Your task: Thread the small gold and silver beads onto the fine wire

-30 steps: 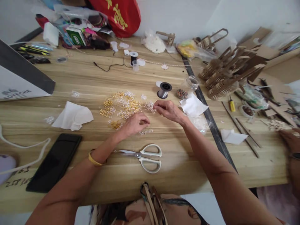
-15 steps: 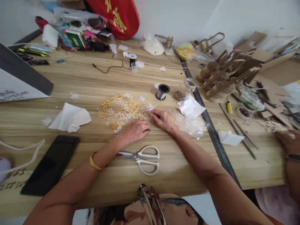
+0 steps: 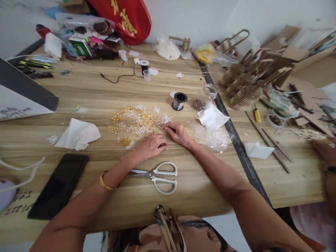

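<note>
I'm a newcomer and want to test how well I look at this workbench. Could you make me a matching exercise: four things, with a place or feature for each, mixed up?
1. left hand
2. right hand
3. scissors
4. glass jar

A. has small beads inside
B. beside the thin white sticks, no bangle on its arm
C. has a yellow bangle on its arm
D. lies nearer the person's body than either hand

Pairs: 1-C, 2-B, 3-D, 4-A

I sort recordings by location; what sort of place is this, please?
Probably a small craft workshop: gold and silver-coloured pieces, a wound spool and scissors share one wooden table.
</note>
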Demonstrator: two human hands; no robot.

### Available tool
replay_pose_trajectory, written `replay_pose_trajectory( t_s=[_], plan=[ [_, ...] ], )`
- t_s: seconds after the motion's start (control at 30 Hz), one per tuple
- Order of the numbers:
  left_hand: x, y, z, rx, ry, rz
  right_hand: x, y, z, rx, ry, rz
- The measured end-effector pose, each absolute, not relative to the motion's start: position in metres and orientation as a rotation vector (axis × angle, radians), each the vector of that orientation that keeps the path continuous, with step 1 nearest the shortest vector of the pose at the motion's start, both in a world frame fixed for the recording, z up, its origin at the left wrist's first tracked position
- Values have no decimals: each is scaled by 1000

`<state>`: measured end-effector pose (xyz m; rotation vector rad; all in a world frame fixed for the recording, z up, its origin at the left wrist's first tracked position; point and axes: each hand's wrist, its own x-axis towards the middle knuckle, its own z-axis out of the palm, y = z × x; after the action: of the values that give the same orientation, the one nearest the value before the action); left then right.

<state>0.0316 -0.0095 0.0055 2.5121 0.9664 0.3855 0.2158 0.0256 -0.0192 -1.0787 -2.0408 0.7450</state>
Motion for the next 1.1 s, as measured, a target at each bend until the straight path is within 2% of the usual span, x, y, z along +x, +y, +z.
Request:
replay_pose_trajectory(
  t_s=[0.63,1.1],
  plan=[
    [29,-9,8,2569,847,249,219,31,-25,-1063,-2056,773],
    [21,0,-3,2471,947,650,219,30,-23,-1063,-2050,757]
  ],
)
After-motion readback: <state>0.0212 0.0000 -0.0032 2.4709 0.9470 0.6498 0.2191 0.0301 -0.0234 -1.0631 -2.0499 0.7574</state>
